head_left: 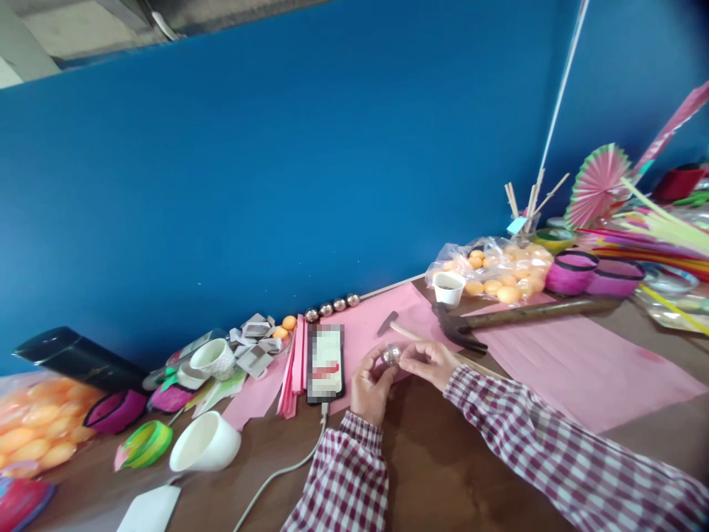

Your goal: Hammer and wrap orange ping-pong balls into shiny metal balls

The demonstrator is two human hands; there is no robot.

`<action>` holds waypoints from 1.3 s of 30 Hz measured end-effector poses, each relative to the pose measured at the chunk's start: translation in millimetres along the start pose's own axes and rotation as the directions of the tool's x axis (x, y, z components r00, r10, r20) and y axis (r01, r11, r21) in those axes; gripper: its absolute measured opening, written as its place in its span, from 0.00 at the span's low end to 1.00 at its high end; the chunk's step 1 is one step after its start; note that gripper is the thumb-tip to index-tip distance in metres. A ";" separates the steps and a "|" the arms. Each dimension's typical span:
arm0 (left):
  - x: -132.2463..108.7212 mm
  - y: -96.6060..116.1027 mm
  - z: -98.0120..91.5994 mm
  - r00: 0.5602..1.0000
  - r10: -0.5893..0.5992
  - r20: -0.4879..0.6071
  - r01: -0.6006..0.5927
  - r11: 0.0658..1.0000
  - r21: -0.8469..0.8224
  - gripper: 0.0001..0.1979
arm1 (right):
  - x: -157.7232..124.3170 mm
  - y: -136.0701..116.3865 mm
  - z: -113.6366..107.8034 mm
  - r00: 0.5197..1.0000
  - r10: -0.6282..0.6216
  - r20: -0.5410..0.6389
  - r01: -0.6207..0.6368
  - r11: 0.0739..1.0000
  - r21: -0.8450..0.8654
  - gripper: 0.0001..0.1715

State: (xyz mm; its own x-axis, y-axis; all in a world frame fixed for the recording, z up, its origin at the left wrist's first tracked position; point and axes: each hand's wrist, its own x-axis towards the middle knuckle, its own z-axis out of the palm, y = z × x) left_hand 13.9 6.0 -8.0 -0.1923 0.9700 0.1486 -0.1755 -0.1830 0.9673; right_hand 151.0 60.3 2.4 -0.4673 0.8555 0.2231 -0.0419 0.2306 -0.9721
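Over the brown tabletop, a shiny ball between your hands

Your left hand pinches the rounded, metallic-looking ball between thumb and forefinger; your right hand's fingertips meet at its right side, though whether they grip it I cannot tell. Four similar balls line up by the flat blue partition. Your right hand hides part of the small hammer-like tool; the phone's screen is blurred out. Thin pink paper and the large hammer bound your right side; room opens between your checked sleeves.
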 end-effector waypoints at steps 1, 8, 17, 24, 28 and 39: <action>0.1 0.3 0.2 1.000 -0.004 0.002 0.004 1.000 0.003 0.21 | 0.5 2.0 -0.2 1.000 0.011 0.002 -0.011 1.000 0.025 0.13; 0.1 1.2 0.8 1.000 -0.004 -0.005 0.004 1.000 0.026 0.20 | 0.7 8.5 -0.1 0.998 0.045 0.045 -0.053 0.976 0.212 0.18; -0.2 4.2 2.4 1.000 -0.007 -0.017 0.008 0.999 0.049 0.20 | 1.3 7.7 -0.7 1.000 0.026 -0.003 -0.026 0.997 0.076 0.15; -0.3 4.6 2.9 1.000 0.003 -0.021 -0.002 0.998 0.067 0.20 | 1.5 4.0 -2.3 1.000 0.008 -0.005 -0.008 1.000 -0.017 0.14; 0.3 4.7 3.0 1.000 0.013 -0.024 -0.011 0.997 0.081 0.19 | 0.1 -0.2 -4.3 1.000 0.012 0.023 -0.011 0.999 -0.049 0.13; -0.9 5.9 4.4 1.000 0.006 -0.025 -0.004 0.997 0.083 0.20 | -0.3 2.5 -2.8 0.998 0.062 -0.028 -0.064 0.996 -0.064 0.14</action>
State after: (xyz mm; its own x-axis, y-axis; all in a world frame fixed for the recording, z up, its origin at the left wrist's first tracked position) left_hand 17.3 4.7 -1.5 -0.2170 0.9647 0.1493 -0.0938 -0.1729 0.9805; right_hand 153.5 62.0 0.1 -0.4439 0.8810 0.1640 0.0448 0.2046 -0.9778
